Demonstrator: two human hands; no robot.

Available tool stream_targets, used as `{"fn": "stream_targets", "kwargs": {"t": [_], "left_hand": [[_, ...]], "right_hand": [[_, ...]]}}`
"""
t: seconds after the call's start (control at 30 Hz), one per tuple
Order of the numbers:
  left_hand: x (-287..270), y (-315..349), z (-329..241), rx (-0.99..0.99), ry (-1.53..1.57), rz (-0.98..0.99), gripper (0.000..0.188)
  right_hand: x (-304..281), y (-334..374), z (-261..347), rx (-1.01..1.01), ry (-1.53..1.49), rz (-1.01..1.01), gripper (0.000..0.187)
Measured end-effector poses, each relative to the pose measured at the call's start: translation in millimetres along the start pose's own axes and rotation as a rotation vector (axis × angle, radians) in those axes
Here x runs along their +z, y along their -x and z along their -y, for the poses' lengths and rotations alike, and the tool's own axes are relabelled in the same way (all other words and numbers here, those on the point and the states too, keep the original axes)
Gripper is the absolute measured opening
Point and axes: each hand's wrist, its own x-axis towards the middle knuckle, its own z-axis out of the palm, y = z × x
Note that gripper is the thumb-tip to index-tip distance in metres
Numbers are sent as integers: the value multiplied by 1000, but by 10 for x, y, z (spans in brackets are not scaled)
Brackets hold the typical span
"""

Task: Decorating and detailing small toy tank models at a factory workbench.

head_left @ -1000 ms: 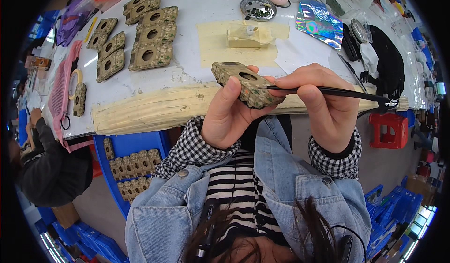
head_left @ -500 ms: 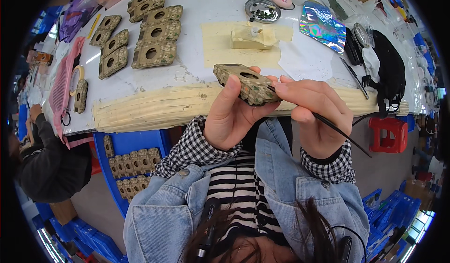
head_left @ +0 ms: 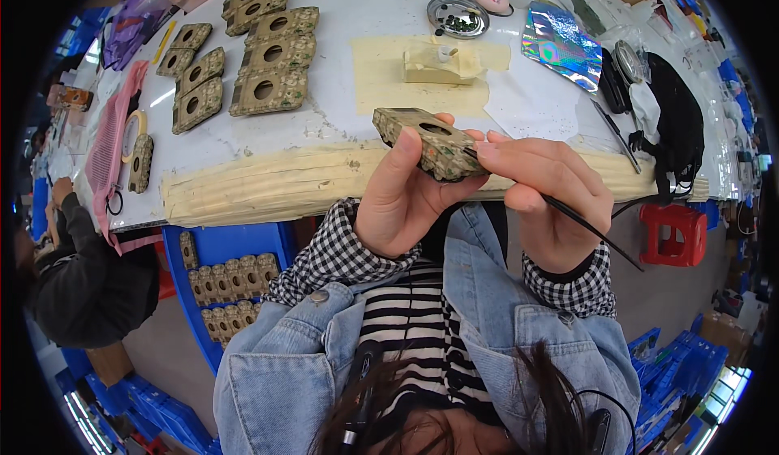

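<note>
My left hand holds a camouflage-patterned plastic casing with a round hole in its face, tilted, above the padded table edge. Thumb and fingers grip it from the near side and underneath. In my right hand is a slim black tool that looks like tweezers, pinched between thumb and fingers. Its tip meets the casing's right end, where my fingers partly hide the contact. The tool's back end points down to the right.
Matching casings stand in rows at the left of the table. A taped block lies ahead, with a round metal dish of small dark parts behind it. More casings fill a blue tray at lower left. A red stool stands right.
The view has shifted very slightly. Both hands keep their hold, and the tool's tip stays at the casing's right end.
</note>
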Motion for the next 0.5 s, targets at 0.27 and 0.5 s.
{"fn": "stream_targets", "kwargs": {"t": [0.27, 0.5], "left_hand": [[17, 3, 4, 7, -7, -12, 44], [4, 4, 2, -4, -10, -10, 44]], "right_hand": [[5, -3, -7, -5, -8, 2, 25], [14, 5, -1, 6, -12, -9, 25]]}}
